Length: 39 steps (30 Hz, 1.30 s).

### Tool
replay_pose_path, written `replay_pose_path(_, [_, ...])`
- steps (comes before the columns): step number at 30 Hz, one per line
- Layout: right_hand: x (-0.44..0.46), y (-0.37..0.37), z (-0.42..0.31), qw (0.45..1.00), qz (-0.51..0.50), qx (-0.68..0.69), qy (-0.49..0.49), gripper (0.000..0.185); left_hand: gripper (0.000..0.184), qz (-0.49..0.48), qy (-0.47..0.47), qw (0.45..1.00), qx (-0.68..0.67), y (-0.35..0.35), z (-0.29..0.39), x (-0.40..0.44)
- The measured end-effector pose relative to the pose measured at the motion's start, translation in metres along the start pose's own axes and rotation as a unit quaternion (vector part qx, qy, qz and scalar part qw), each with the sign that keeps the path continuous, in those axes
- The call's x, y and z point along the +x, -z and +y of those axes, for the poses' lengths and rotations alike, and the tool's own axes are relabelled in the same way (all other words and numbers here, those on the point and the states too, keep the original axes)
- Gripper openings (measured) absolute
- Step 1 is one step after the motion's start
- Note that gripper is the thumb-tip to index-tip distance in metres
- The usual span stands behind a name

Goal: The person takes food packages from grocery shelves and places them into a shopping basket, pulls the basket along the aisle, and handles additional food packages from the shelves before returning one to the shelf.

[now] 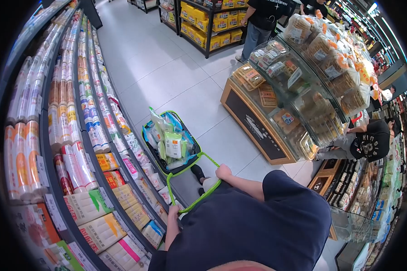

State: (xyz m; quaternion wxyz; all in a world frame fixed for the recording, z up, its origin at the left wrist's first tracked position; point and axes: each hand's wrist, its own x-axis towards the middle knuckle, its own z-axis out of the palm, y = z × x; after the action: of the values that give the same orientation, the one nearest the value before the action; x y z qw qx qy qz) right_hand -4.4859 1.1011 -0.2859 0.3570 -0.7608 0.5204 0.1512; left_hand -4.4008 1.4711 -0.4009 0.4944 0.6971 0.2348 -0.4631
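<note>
A shopping cart with a green frame holds a black basket (195, 147) filled with bagged goods, among them a green and white package (173, 145) on top. My right hand (223, 172) is closed around the right side of the green handle (210, 191). At the handle's lower left corner is my left hand (173, 212), its fingers wrapped round the green bar. The basket stands in front of my legs, close beside the shelves on the left.
Shelves (87, 156) of rolls and packets curve along the left. A wooden bakery stand (257, 131) with bagged bread is at the right. One person (262, 22) stands behind it, another (371, 139) on its right. A rack (208, 27) of yellow packages stands ahead.
</note>
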Motion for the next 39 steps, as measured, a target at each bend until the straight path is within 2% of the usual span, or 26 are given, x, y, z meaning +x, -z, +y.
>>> replay_pose_path(5, [0.033,0.016,-0.042,0.999,-0.042,0.005,-0.017,0.029,0.017,0.042,0.048,0.996,0.058,-0.003,0.062,0.014])
replay_pose_path(12, [0.086,0.031,-0.088,0.999,-0.037,0.028,-0.017,0.026,0.024,0.035,0.051,0.998,-0.001,-0.013,0.135,0.039])
replay_pose_path(14, [0.100,0.036,-0.098,0.999,-0.037,0.035,-0.017,0.026,0.021,0.050,0.046,0.995,0.069,-0.013,0.151,0.051])
replay_pose_path(16, [0.117,0.035,-0.109,1.000,-0.015,0.022,-0.012,0.026,0.021,0.074,0.049,0.996,-0.015,-0.021,0.169,0.049])
replay_pose_path(20, [0.127,0.051,-0.145,0.998,-0.049,-0.002,0.031,0.032,0.019,0.072,0.039,0.996,-0.016,-0.019,0.204,0.059])
replay_pose_path(22, [0.147,0.046,-0.154,1.000,-0.001,0.012,0.007,0.026,0.018,0.065,0.039,0.997,-0.024,-0.023,0.222,0.063])
replay_pose_path(27, [0.185,0.036,-0.177,1.000,0.007,0.024,0.011,0.030,0.017,0.069,0.024,0.996,-0.052,-0.016,0.247,0.100])
replay_pose_path(31, [0.209,0.045,-0.215,0.999,0.034,0.025,0.004,0.031,0.017,0.092,0.010,0.994,-0.059,-0.022,0.292,0.103])
replay_pose_path(36, [0.246,0.051,-0.268,1.000,0.001,-0.001,0.011,0.034,0.015,0.081,0.048,0.992,-0.084,-0.012,0.353,0.117])
replay_pose_path(39, [0.265,0.052,-0.294,1.000,-0.002,-0.008,0.012,0.037,0.017,0.089,0.041,0.992,-0.077,-0.004,0.386,0.135])
